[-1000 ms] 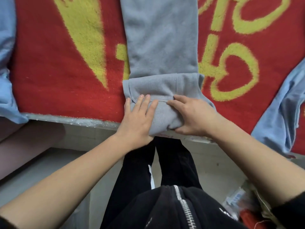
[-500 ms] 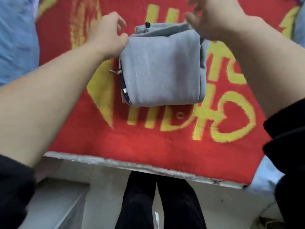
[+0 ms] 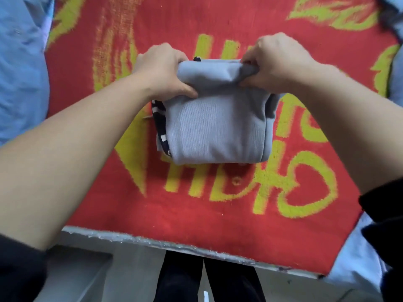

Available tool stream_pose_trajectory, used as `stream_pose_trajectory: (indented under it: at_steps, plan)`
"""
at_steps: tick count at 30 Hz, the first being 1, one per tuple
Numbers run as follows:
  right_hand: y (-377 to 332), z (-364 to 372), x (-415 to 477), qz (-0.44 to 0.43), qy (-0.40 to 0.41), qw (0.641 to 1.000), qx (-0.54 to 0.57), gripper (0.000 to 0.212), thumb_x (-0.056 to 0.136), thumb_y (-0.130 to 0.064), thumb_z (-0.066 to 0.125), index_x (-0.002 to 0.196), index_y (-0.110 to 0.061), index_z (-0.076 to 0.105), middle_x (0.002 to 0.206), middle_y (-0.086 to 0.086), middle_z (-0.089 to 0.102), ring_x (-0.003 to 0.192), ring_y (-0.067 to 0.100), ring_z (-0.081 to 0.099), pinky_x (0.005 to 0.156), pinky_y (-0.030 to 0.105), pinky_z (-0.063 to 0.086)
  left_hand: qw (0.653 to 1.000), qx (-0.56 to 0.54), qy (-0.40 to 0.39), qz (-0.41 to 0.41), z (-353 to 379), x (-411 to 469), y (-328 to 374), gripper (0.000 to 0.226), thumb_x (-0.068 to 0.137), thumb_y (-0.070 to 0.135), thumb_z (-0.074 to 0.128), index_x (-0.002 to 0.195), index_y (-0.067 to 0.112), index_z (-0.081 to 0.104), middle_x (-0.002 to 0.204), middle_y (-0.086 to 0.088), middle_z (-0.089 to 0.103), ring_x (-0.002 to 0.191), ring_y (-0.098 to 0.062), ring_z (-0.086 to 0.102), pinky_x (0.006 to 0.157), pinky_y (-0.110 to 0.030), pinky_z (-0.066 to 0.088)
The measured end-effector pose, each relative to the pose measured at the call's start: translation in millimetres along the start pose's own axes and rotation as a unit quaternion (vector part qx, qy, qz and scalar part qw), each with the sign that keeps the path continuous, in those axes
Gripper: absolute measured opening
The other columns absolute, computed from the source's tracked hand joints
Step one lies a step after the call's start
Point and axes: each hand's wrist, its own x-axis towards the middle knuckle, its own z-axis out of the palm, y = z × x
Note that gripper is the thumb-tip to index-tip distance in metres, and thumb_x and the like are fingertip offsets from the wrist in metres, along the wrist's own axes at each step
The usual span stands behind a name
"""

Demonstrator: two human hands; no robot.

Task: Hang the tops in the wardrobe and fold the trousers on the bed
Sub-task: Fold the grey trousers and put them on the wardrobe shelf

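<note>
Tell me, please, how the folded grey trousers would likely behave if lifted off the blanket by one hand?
The trousers look soft and floppy: the top flap buckles where the left hand and right hand pinch it. Lifted one-handed, the layers would probably sag open. They seem unlikely to slide on the fuzzy blanket.

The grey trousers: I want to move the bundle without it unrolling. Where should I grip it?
Probably at the far rolled edge of the grey trousers, one hand on each end, as the left hand and right hand do: the loose flap sits there, so pinching it likely keeps the layers shut.
</note>
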Motion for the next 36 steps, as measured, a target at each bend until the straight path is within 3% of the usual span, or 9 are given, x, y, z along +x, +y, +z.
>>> stream_pose_trajectory:
  at_steps: [3, 5, 7, 11, 18, 23, 26, 30, 36]
  plan:
    - [-3, 1, 25, 0.029, -0.023, 0.999, -0.011, 0.034, 0.073, -0.039, 0.081, 0.098, -0.022, 0.066, 0.093, 0.007, 0.054, 0.092, 0.033, 0.052, 0.07, 0.039, 0.042, 0.996, 0.09, -0.022, -0.019, 3, 22, 6, 0.07, 0.064, 0.06, 0.08, 0.119, 0.022, 0.06, 0.121, -0.013, 0.051, 0.118, -0.036, 0.047, 0.093, -0.05, 0.041]
    - [-7, 7, 43, 0.04, -0.068, 0.996, -0.049, 0.081, 0.065, -0.046, 0.087, 0.135, -0.024, 0.051, 0.126, 0.014, 0.049, 0.118, 0.038, 0.048, 0.088, 0.048, 0.045, 0.988, 0.139, -0.059, -0.021, 3, 40, 15, 0.089, 0.06, 0.059, 0.084, 0.131, 0.017, 0.051, 0.133, -0.013, 0.048, 0.124, -0.037, 0.045, 0.096, -0.052, 0.04]
    - [-11, 10, 59, 0.032, -0.078, 0.994, -0.074, 0.105, 0.057, -0.05, 0.091, 0.145, -0.023, 0.04, 0.134, 0.015, 0.049, 0.122, 0.039, 0.048, 0.093, 0.05, 0.045, 0.983, 0.156, -0.091, -0.023, 1, 57, 23, 0.101, 0.054, 0.056, 0.088, 0.137, 0.016, 0.044, 0.136, -0.011, 0.051, 0.122, -0.037, 0.05, 0.094, -0.051, 0.044]
    - [-10, 13, 75, 0.007, -0.097, 0.992, -0.085, 0.08, 0.051, -0.055, 0.09, 0.123, -0.032, 0.062, 0.105, 0.004, 0.067, 0.086, 0.029, 0.057, 0.067, 0.035, 0.046, 0.976, 0.142, -0.163, -0.039, 3, 78, 30, 0.08, 0.053, 0.046, 0.092, 0.116, 0.008, 0.061, 0.106, -0.013, 0.067, 0.093, -0.037, 0.064, 0.08, -0.046, 0.055]
    - [6, 28, 75, 0.04, -0.08, 0.996, -0.025, 0.061, 0.055, -0.057, 0.085, 0.105, -0.029, 0.065, 0.095, 0.003, 0.065, 0.086, 0.031, 0.059, 0.069, 0.037, 0.049, 0.975, 0.112, -0.178, -0.066, 12, 85, 27, 0.066, 0.052, 0.045, 0.093, 0.092, 0.002, 0.063, 0.084, -0.014, 0.067, 0.071, -0.033, 0.064, 0.063, -0.04, 0.053]
    - [-4, 34, 47, 0.077, -0.043, 0.995, -0.037, 0.042, 0.072, -0.04, 0.075, 0.103, -0.013, 0.068, 0.092, 0.014, 0.062, 0.081, 0.035, 0.057, 0.068, 0.038, 0.046, 0.996, 0.045, -0.04, -0.067, 32, 40, 25, 0.034, 0.067, 0.029, 0.084, 0.068, 0.016, 0.053, 0.07, -0.003, 0.056, 0.066, -0.028, 0.059, 0.056, -0.029, 0.042]
    - [-23, 43, 11, 0.084, 0.021, 0.994, -0.072, 0.037, 0.081, -0.028, 0.063, 0.113, -0.009, 0.063, 0.114, 0.021, 0.06, 0.108, 0.042, 0.056, 0.083, 0.044, 0.047, 0.993, 0.058, 0.085, -0.051, 56, -7, 32, 0.008, 0.075, 0.018, 0.06, 0.08, 0.014, 0.055, 0.091, -0.014, 0.062, 0.096, -0.038, 0.059, 0.074, -0.038, 0.043]
    - [-56, 67, -70, 0.094, 0.115, 0.988, -0.04, 0.037, 0.081, -0.02, 0.063, 0.116, -0.011, 0.054, 0.119, 0.018, 0.056, 0.114, 0.039, 0.05, 0.086, 0.045, 0.04, 0.985, 0.06, 0.153, -0.051, 89, -85, 35, 0.041, 0.066, 0.017, 0.066, 0.104, 0.019, 0.055, 0.102, -0.014, 0.061, 0.101, -0.037, 0.054, 0.081, -0.043, 0.042]
    - [-104, 109, -220, 0.119, 0.131, 0.984, -0.031, 0.03, 0.075, -0.03, 0.074, 0.097, -0.016, 0.059, 0.097, 0.011, 0.058, 0.095, 0.033, 0.054, 0.08, 0.043, 0.037, 0.986, 0.081, 0.144, 0.019, 124, -225, 40, 0.041, 0.055, 0.019, 0.072, 0.093, 0.021, 0.059, 0.083, -0.005, 0.058, 0.085, -0.032, 0.055, 0.074, -0.04, 0.034]
